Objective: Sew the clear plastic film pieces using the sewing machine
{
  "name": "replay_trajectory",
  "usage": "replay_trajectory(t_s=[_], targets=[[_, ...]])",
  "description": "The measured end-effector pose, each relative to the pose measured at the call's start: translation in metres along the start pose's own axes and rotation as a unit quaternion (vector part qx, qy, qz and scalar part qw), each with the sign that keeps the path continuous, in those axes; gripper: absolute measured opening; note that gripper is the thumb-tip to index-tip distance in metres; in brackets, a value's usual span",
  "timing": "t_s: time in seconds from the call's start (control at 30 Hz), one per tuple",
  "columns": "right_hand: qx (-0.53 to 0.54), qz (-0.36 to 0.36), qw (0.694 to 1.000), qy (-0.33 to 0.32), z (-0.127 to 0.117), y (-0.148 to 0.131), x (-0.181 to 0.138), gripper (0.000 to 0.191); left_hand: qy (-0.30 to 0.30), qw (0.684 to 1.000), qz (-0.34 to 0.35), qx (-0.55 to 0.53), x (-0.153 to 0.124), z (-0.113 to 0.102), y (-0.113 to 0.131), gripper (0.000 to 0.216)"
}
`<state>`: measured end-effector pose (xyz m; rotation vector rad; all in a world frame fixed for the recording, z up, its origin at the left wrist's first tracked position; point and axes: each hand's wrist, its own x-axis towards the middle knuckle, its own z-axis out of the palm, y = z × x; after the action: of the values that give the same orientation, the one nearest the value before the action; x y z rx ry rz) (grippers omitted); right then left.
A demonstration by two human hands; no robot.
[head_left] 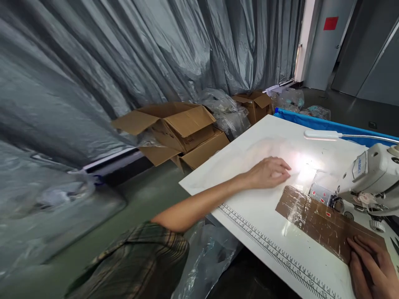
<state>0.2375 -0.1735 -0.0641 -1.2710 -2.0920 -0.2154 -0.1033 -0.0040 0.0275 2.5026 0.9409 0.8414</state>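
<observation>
My left hand (pixel 270 172) is over the white tabletop, its fingers loosely bent with a gap between them. I see nothing in it. Close to its fingertips lies a brown, scuffed flat strip (pixel 307 218) with a shiny surface, reaching to the sewing machine's needle area. My right hand (pixel 370 265) rests with outstretched fingers on the strip's near right end. A light-coloured piece with small red marks (pixel 319 193) lies at the strip's far edge, beside the white sewing machine (pixel 364 174). What is under the presser foot I cannot make out.
A printed ruler (pixel 271 247) runs along the near edge of the white table (pixel 218 182). A lamp (pixel 322 135) on a bendy neck lights the surface. Open cardboard boxes (pixel 187 124) and clear plastic bags (pixel 227 112) stand beyond, before a grey curtain (pixel 174 41).
</observation>
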Motion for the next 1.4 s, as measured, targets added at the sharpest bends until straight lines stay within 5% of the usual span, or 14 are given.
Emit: replay_trajectory(t_s=[0.2, 0.37, 0.57, 0.7, 0.83, 0.93, 1.07, 1.13, 1.3, 1.4], targets=[[0.006, 0.058, 0.998, -0.015, -0.011, -0.026, 0.016, 0.027, -0.076, 0.977, 0.167, -0.11, -0.032, 0.055, 0.056, 0.022], [0.014, 0.099, 0.995, -0.014, -0.017, -0.039, 0.025, 0.029, -0.079, 0.978, 0.179, -0.073, -0.043, 0.064, 0.071, 0.022], [0.041, 0.028, 0.994, -0.095, -0.014, -0.081, 0.036, 0.038, -0.09, 0.977, 0.174, -0.079, -0.041, 0.065, 0.073, 0.021], [0.028, 0.018, 0.991, -0.133, -0.007, -0.094, 0.033, 0.034, -0.061, 0.975, 0.134, -0.165, -0.033, 0.041, 0.074, 0.017], [0.037, 0.027, 0.991, -0.128, -0.006, -0.091, 0.03, 0.034, -0.018, 0.967, 0.018, -0.255, -0.028, -0.01, 0.073, 0.009], [0.037, 0.026, 0.991, -0.126, -0.008, -0.089, 0.031, 0.034, -0.003, 0.949, 0.002, -0.316, -0.034, -0.045, 0.076, 0.016], [0.033, 0.018, 0.992, -0.123, -0.009, -0.091, 0.034, 0.031, -0.194, 0.915, 0.074, -0.345, -0.044, -0.061, 0.086, 0.018], [0.033, 0.014, 0.992, -0.119, -0.009, -0.092, 0.035, 0.031, -0.238, 0.918, 0.097, -0.301, -0.047, -0.051, 0.092, 0.011], [0.036, 0.018, 0.991, -0.124, -0.011, -0.09, 0.036, 0.03, -0.133, 0.97, 0.157, -0.131, -0.051, 0.016, 0.104, 0.059], [0.038, 0.03, 0.991, -0.125, -0.011, -0.089, 0.037, 0.028, -0.101, 0.977, 0.184, -0.022, -0.051, 0.053, 0.108, 0.026]])
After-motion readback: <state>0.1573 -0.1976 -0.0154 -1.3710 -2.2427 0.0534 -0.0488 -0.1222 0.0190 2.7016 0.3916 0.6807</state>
